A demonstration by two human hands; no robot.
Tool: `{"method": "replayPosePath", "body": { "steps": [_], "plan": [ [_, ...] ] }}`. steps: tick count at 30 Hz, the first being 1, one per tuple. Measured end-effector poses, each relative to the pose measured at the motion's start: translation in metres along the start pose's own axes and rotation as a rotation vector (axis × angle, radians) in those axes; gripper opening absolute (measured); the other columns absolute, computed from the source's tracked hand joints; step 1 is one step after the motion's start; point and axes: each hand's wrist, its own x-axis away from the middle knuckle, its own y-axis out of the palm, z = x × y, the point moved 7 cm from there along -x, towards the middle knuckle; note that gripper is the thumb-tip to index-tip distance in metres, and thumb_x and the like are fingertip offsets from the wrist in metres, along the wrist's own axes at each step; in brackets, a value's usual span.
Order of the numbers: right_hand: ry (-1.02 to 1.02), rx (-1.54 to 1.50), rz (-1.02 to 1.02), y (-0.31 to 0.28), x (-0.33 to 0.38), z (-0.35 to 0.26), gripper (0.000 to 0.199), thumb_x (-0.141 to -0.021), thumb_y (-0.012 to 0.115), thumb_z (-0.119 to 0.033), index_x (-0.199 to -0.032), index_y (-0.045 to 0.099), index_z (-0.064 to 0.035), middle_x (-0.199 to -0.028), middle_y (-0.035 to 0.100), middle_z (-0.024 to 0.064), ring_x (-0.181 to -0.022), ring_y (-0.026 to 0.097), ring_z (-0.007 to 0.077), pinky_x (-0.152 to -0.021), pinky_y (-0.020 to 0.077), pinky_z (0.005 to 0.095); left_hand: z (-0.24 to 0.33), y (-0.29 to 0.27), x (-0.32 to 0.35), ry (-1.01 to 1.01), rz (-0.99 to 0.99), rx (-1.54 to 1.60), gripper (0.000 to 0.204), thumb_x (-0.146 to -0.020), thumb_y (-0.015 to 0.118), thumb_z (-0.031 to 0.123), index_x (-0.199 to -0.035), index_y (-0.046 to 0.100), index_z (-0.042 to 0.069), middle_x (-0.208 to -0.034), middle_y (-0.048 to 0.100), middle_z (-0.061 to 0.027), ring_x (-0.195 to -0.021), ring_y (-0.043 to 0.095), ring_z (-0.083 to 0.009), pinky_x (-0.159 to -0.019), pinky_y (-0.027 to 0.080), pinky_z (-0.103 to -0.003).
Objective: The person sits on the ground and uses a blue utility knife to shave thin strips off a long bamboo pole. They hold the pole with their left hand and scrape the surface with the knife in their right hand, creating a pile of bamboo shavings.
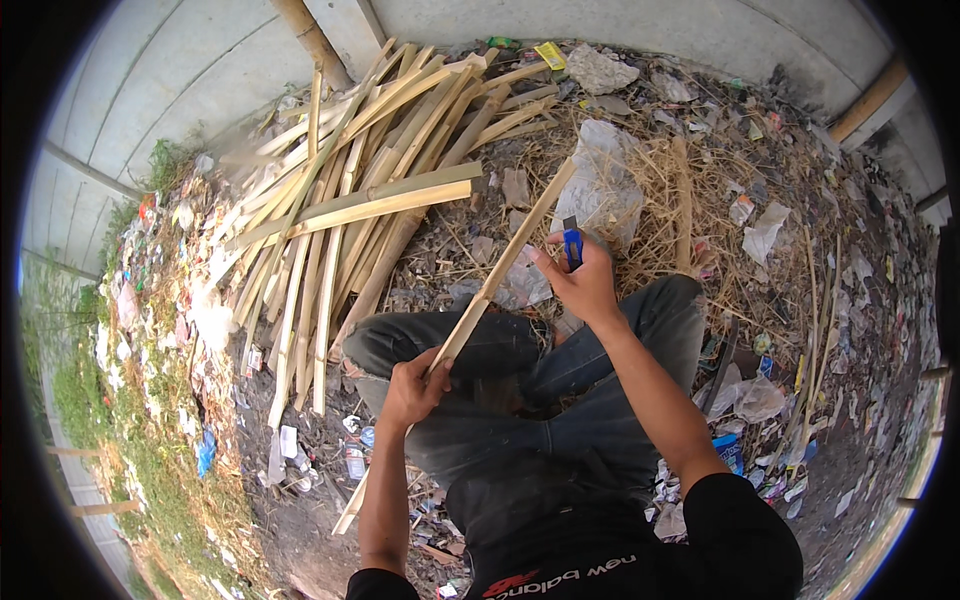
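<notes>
A long split bamboo strip (513,254) slants across my lap, its far end up and to the right. My left hand (415,392) is closed around it above my left knee, and its lower end shows past my left forearm. In my right hand (588,285) is a blue utility knife (572,245), its short blade pointing away from me. The right thumb or a finger reaches towards the strip; whether it touches I cannot tell. The knife blade stands just right of the strip, apart from it.
A large pile of split bamboo (370,190) lies at the far left. A pale plastic sheet (605,180) and dry straw (655,215) lie ahead. Concrete walls (640,30) close off the back. Litter covers the ground around my crossed legs (490,440), with a rock (600,70) near the wall.
</notes>
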Motion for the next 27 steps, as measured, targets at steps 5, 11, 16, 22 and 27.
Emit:
{"method": "replayPosePath", "body": {
  "steps": [5, 11, 16, 22, 27],
  "plan": [
    [0.066, 0.011, -0.067, 0.022, 0.014, 0.006, 0.047, -0.088, 0.088, -0.045, -0.1, 0.071, -0.0033, -0.063, 0.053, -0.0018, -0.056, 0.051, 0.0091, -0.054, 0.0433, 0.0305, -0.002, 0.0, -0.001, -0.037, -0.022, 0.052, 0.026, -0.108, 0.064, 0.023, -0.116, 0.072, -0.001, -0.067, 0.069, -0.0056, -0.052, 0.062, -0.0114, -0.053, 0.049, -0.029],
    [0.044, -0.036, -0.133, 0.051, 0.022, 0.012, 0.061, -0.084, 0.088, -0.057, -0.1, 0.07, -0.0012, -0.065, 0.052, -0.0015, -0.058, 0.051, 0.0112, -0.055, 0.0441, 0.0327, 0.0, -0.002, -0.001, -0.005, -0.043, 0.006, 0.027, -0.108, 0.063, 0.026, -0.106, 0.071, 0.0, -0.067, 0.069, -0.0044, -0.055, 0.064, -0.0109, -0.053, 0.05, -0.03],
    [0.123, -0.09, -0.183, 0.045, 0.009, -0.002, 0.057, -0.083, 0.089, -0.055, -0.098, 0.072, -0.0028, -0.065, 0.053, -0.0014, -0.059, 0.05, 0.0109, -0.055, 0.0435, 0.034, 0.003, -0.005, 0.001, 0.006, -0.035, 0.009, 0.029, -0.108, 0.063, 0.027, -0.101, 0.071, 0.0, -0.067, 0.069, -0.0042, -0.055, 0.065, -0.011, -0.054, 0.05, -0.029],
    [0.105, -0.022, -0.173, 0.043, 0.006, -0.009, 0.052, -0.083, 0.09, -0.051, -0.088, 0.071, -0.0029, -0.065, 0.055, 0.001, -0.058, 0.052, 0.0137, -0.056, 0.0444, 0.0343, 0.0, -0.006, -0.003, 0.047, -0.018, -0.071, 0.032, -0.104, 0.069, 0.032, -0.106, 0.071, 0.0, -0.068, 0.071, -0.009, -0.059, 0.071, -0.0206, -0.058, 0.054, -0.036],
    [0.046, -0.088, -0.191, 0.061, 0.022, -0.014, 0.048, -0.091, 0.086, -0.044, -0.083, 0.067, -0.0016, -0.062, 0.052, -0.0006, -0.056, 0.047, 0.0105, -0.052, 0.0376, 0.034, 0.056, 0.002, -0.014, 0.344, 0.197, -0.375, 0.054, -0.098, 0.076, 0.033, -0.14, 0.063, 0.004, -0.082, 0.075, -0.0189, -0.071, 0.074, -0.0394, -0.066, 0.057, -0.045]
  ]
}}
